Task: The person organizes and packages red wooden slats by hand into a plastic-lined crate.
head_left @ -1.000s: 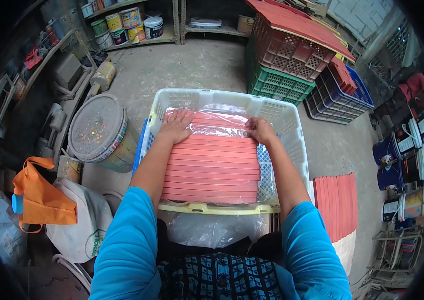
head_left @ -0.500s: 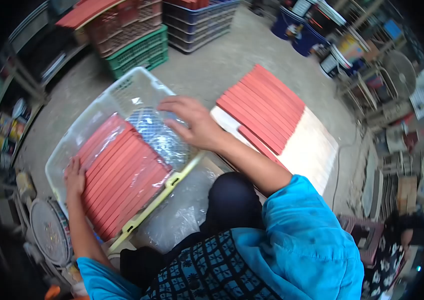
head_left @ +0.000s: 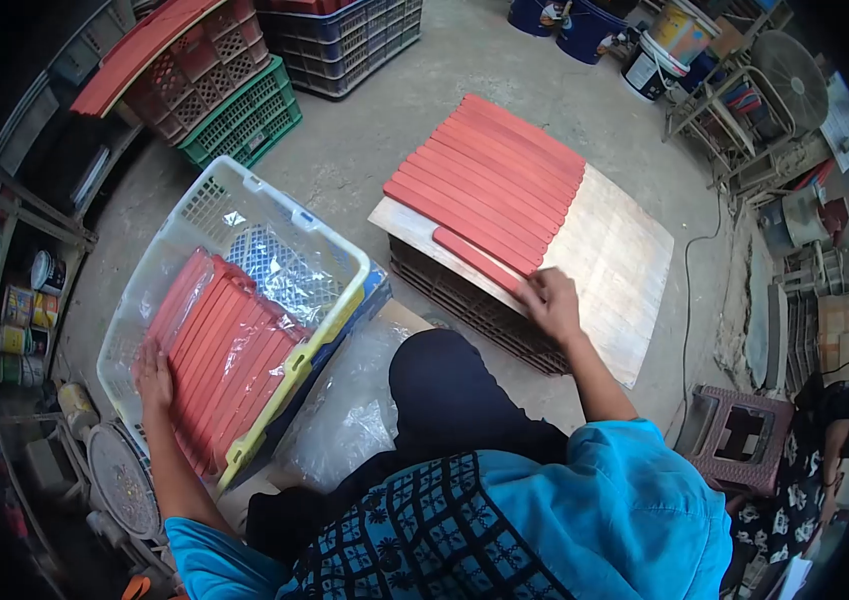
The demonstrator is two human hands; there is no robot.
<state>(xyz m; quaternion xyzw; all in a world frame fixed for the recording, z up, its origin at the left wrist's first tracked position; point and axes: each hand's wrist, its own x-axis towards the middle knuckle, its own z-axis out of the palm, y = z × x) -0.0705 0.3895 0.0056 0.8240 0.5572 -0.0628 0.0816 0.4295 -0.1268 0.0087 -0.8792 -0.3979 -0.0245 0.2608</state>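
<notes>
On my left, a white plastic basket (head_left: 116, 318) with a yellow rim section holds a stack of red wooden slats (head_left: 229, 345), partly in clear plastic film. My left hand (head_left: 153, 380) lies with fingers outstretched against the stack's left side. To the right, more red slats (head_left: 499, 170) lie side by side on a pale board (head_left: 624, 260). One loose red slat (head_left: 474, 258) sits apart along the board's near edge. My right hand (head_left: 551, 303) has its bent fingers closed at that slat's near end; the fingertips are partly hidden.
Clear plastic film (head_left: 344, 425) lies between the basket and my knee. A dark crate (head_left: 464, 305) supports the board. Behind stand a green crate (head_left: 244, 120), a dark blue crate (head_left: 349, 50) and buckets (head_left: 652, 68). Another person (head_left: 834, 440) is at the right edge beside a stool (head_left: 739, 440).
My right hand has moved from above the basket rightward to the loose slat on the board. My left hand stays on the slats in the basket. The camera view has shifted.
</notes>
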